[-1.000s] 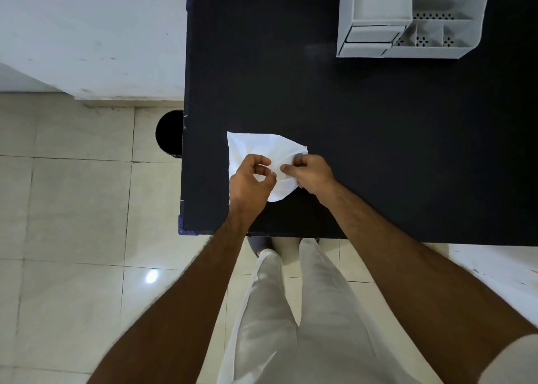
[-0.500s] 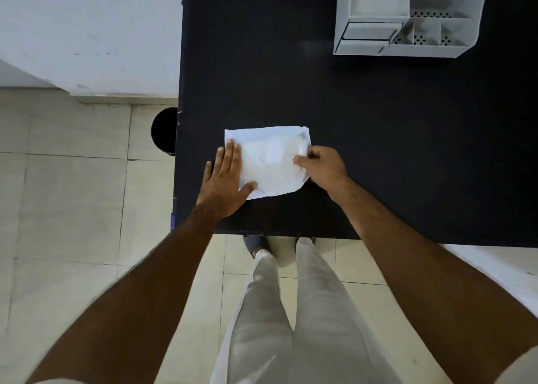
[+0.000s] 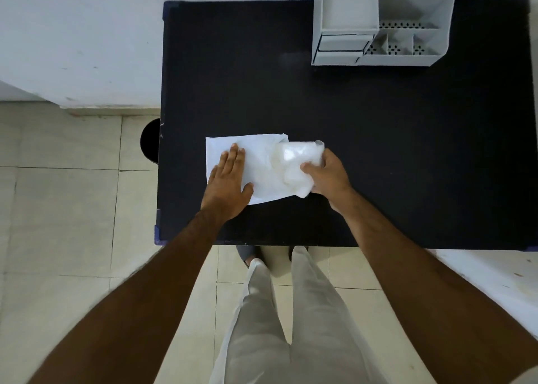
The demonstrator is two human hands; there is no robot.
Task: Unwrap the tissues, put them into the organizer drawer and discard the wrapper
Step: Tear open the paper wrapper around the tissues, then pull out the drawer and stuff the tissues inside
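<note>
Tissues [image 3: 233, 147] lie flat on the black surface [image 3: 378, 150], near its front-left area — a white sheet with the left edge straight and the right part rumpled. Left hand [image 3: 230, 184] rests palm-down on the tissues' left half, fingers [image 3: 233, 158] straight and together, thumb out to the right; flat press, grip not closed on anything. Right hand [image 3: 327, 177] is at the sheet's right end, its grip clamped on the wrapper [image 3: 300, 162] — clear, crinkled film bunched between thumb and fingers, overlapping the tissues' right edge. Whether the wrapper is fully free of the tissues I cannot tell; the film and the paper blur together where they overlap.

Organizer [image 3: 381, 25] stands at the far edge of the surface, right of centre, well apart from both hands. Grey plastic, several open compartments on its right side, some with perforated floors. Drawer [image 3: 342, 44] sits low on the organizer's left front, pushed in, dark outline around its face.

Black round bin [image 3: 150, 140] is on the tiled floor [image 3: 58, 209] just beside the surface's left edge, partly hidden under it. White wall [image 3: 78, 34] behind it. Person stands at the front edge, light trousers [image 3: 291, 325] visible below, both forearms bare and reaching forward.
</note>
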